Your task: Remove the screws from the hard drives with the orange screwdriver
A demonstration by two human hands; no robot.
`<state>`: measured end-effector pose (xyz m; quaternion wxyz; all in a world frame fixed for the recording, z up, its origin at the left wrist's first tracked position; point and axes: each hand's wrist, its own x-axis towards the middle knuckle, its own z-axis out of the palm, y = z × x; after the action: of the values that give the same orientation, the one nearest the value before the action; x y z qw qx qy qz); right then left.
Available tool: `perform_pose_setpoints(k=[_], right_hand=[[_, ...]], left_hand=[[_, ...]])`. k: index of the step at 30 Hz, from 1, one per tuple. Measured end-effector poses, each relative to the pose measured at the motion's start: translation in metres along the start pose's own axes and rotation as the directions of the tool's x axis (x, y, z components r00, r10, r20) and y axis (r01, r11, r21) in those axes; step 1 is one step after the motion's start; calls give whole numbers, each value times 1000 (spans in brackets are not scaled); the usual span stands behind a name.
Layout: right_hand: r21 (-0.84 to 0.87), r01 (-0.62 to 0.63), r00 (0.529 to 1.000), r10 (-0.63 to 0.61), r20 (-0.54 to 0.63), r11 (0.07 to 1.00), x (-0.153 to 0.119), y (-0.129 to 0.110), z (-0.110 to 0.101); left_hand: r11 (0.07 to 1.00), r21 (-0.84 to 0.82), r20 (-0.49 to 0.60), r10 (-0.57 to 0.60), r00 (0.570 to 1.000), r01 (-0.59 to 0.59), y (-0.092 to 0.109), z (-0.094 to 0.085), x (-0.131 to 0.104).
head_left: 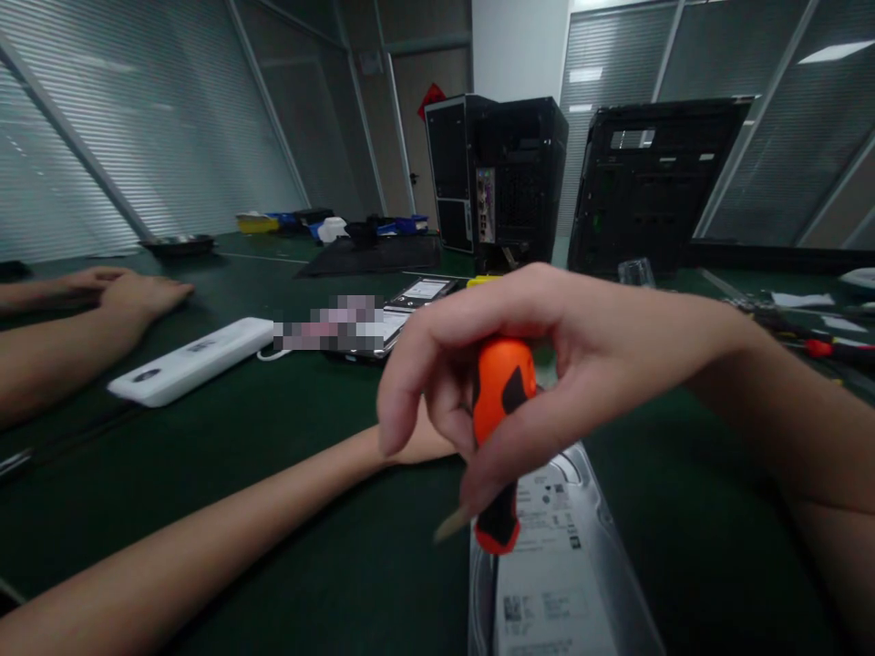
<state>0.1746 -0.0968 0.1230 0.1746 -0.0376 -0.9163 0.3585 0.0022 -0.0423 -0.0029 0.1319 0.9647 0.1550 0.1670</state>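
1 screwdriver point(502, 392); right grip point(574, 342): pinching it; over drive point(550, 583); left grip point(425, 435): can't tell

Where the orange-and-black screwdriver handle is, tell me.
Just right of centre in the head view, the orange-and-black screwdriver handle is in the right hand, partly overlapping the silver hard drive.

The right hand point(594, 342) holds an orange and black tool handle point(493, 392) over a silver hard drive point(553, 592), which lies on the green worktop point(328, 574). The left hand point(420, 439) is partly hidden behind the right one. At the left, another person's hands point(142, 296) are near a long white device point(195, 360). Farther back stands a black computer case point(526, 182).
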Motion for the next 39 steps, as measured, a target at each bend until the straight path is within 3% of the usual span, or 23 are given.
perform_pose_setpoints(k=[3,7,12,15,22,28,31,34,39], right_hand=[[3,34,999,-35,35,999,0,-4,2],[-4,109,994,-109,-15,994,-13,-2,-13],[-273,3,989,-44,-144,962,-29,1,-36],[-363,-38,989,-18,-150,931,-32,2,-42],[-354,-28,994,-11,-108,935,-30,6,-43],[-297,-104,993,82,-87,949,-30,8,-44],[-290,-69,996,49,-75,955,-32,9,-47],[-298,-13,998,-7,-64,955,-33,8,-51],[-354,-59,995,27,-96,933,-40,4,-57]], left_hand=[[956,-282,162,127,979,-77,12,-4,0],[916,-379,254,239,937,-131,30,-14,6],[901,-417,357,282,891,-118,53,-21,14],[897,-422,388,312,867,-133,60,-19,16],[900,-404,467,354,810,-161,65,-16,16],[879,-442,402,373,836,-179,66,-15,13],[863,-475,407,389,827,-173,66,-14,12],[859,-491,387,368,845,-149,64,-13,11],[869,-476,399,349,848,-134,56,-14,13]])
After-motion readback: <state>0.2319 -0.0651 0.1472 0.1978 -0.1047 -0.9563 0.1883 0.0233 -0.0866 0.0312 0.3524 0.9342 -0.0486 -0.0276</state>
